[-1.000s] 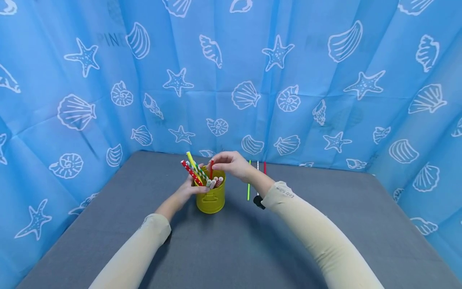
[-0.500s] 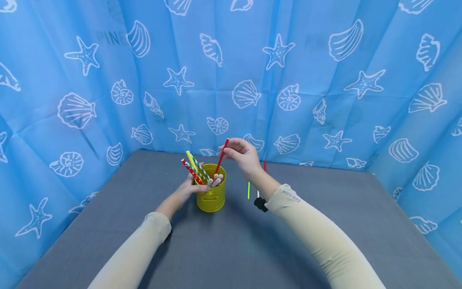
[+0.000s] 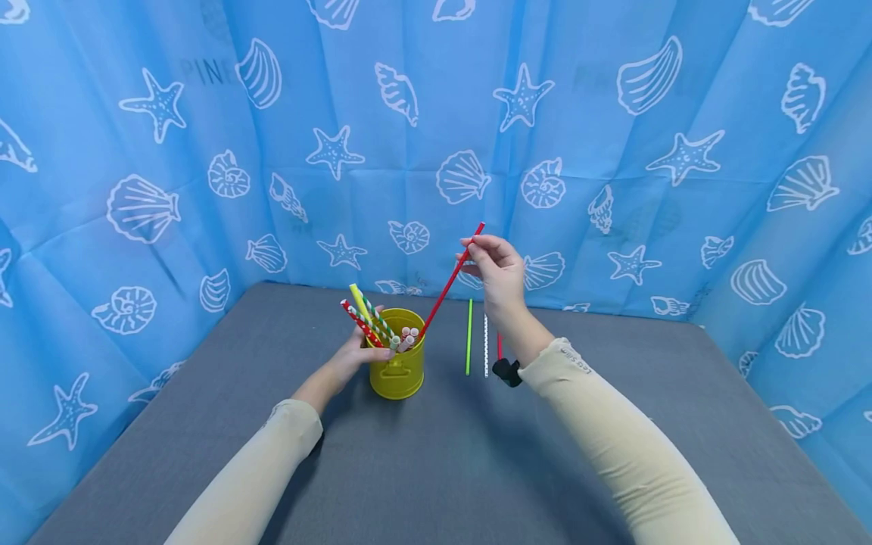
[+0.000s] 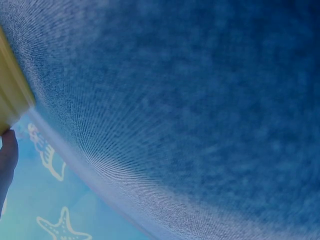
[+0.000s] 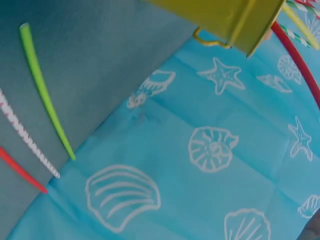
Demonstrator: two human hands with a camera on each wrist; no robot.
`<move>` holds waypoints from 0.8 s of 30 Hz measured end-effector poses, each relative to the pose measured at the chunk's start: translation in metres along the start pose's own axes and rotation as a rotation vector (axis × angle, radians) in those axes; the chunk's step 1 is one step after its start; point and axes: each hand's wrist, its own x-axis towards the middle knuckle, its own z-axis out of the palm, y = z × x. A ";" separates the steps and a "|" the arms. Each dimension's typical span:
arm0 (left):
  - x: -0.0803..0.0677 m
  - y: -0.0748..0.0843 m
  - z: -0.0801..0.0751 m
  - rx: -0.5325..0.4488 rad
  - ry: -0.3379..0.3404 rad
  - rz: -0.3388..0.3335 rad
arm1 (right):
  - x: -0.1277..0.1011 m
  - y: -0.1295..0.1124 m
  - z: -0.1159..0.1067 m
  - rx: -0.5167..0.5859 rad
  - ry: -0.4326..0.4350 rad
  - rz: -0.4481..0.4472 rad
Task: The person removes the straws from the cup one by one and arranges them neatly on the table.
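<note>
My left hand (image 3: 347, 357) holds the yellow bucket (image 3: 397, 382) by its rim, thumb on the near side and fingers behind. Out of it lean a yellow straw (image 3: 359, 297), a red white-dotted straw (image 3: 359, 323) and a green-and-white striped one (image 3: 378, 315). Several pale straw ends (image 3: 409, 338) show lower inside. Between thumb and fingertips, my right hand (image 3: 504, 278) pinches a plain red straw (image 3: 450, 286) near its top. The straw slants down left, its lower end at the bucket's right rim. In the right wrist view, the same red straw (image 5: 300, 62) passes beside the bucket.
Right of the bucket, a green straw (image 3: 469, 337), a white patterned straw (image 3: 486, 344) and another red straw (image 3: 499, 346) lie side by side on the grey table (image 3: 422, 469). A black object (image 3: 506, 372) sits at my right wrist. A blue shell-print curtain (image 3: 436, 136) encloses the table.
My right hand has drawn the red straw up and rightward, from deep in the bucket to its rim. My left hand has stayed on the bucket.
</note>
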 end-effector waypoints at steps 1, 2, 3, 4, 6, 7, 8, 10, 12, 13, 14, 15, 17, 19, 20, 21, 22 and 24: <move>-0.001 0.000 0.000 0.010 0.001 -0.008 | 0.001 -0.002 -0.002 -0.009 0.007 -0.008; -0.001 0.001 0.000 0.009 -0.002 -0.008 | 0.001 -0.003 -0.004 -0.014 0.016 -0.014; -0.001 0.002 0.000 0.017 -0.002 -0.014 | 0.002 -0.004 -0.006 -0.017 0.028 -0.016; -0.002 0.003 0.001 0.028 -0.001 -0.020 | 0.003 -0.005 -0.008 -0.022 0.043 -0.018; -0.003 0.004 0.000 0.054 0.003 -0.033 | 0.003 -0.007 -0.011 -0.038 0.074 -0.018; -0.004 0.004 0.000 0.059 0.003 -0.034 | 0.004 -0.009 -0.013 -0.047 0.087 -0.017; -0.004 0.004 0.000 0.059 0.003 -0.034 | 0.005 -0.010 -0.015 -0.054 0.097 -0.014; -0.004 0.003 0.000 0.063 0.006 -0.039 | 0.006 -0.012 -0.020 -0.073 0.102 -0.002; -0.005 0.003 0.000 0.060 0.003 -0.038 | 0.006 -0.013 -0.026 -0.088 0.092 0.019; -0.004 0.002 0.000 0.057 0.002 -0.037 | 0.006 -0.014 -0.029 -0.095 0.083 0.032; -0.005 0.002 0.000 0.055 0.001 -0.035 | 0.006 -0.015 -0.032 -0.104 0.075 0.045; -0.005 0.002 -0.001 0.055 -0.001 -0.032 | 0.006 -0.015 -0.035 -0.109 0.069 0.056; -0.005 0.001 -0.001 0.065 -0.006 -0.020 | 0.005 -0.016 -0.042 -0.132 0.054 0.075; -0.006 0.002 0.000 0.081 -0.004 -0.007 | 0.004 -0.015 -0.049 -0.160 0.040 0.094; -0.006 0.002 0.000 0.085 -0.007 0.002 | 0.004 -0.015 -0.053 -0.182 0.027 0.104; -0.006 0.002 0.000 0.089 -0.006 0.003 | 0.004 -0.014 -0.056 -0.208 0.013 0.113; -0.006 0.002 0.000 0.092 -0.005 0.005 | 0.003 -0.014 -0.060 -0.238 -0.005 0.126; -0.006 0.003 0.000 0.086 0.001 -0.007 | 0.002 -0.012 -0.068 -0.295 -0.039 0.145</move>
